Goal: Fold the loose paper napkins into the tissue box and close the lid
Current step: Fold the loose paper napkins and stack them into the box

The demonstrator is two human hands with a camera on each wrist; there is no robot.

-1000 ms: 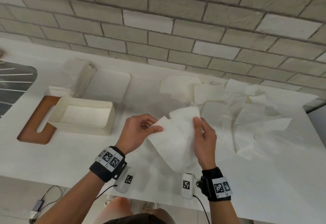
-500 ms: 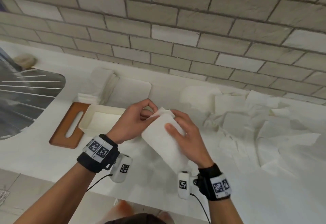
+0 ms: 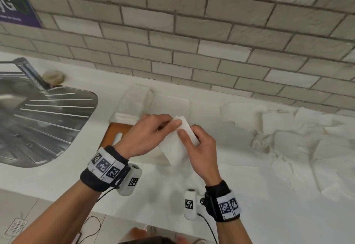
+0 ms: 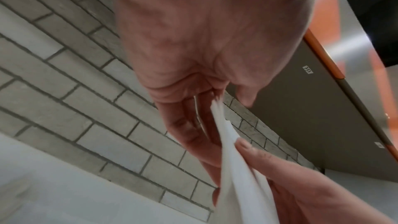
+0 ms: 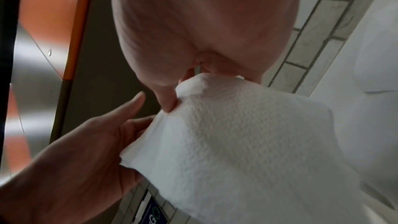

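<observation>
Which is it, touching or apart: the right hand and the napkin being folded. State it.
Touching. In the head view the right hand pinches the napkin, thumb laid on its top face; the left hand holds the same end.

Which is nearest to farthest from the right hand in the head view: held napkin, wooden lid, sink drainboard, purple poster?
From the right hand:
1. Held napkin, in its fingers.
2. Wooden lid, left, partly behind the left hand.
3. Sink drainboard, far left.
4. Purple poster, upper left on the wall.

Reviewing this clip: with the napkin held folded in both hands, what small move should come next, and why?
Probably lower the folded napkin into the tissue box just beneath. Both the left hand and right hand pinch it already doubled over, and the box, mostly hidden, sits right under them.
</observation>
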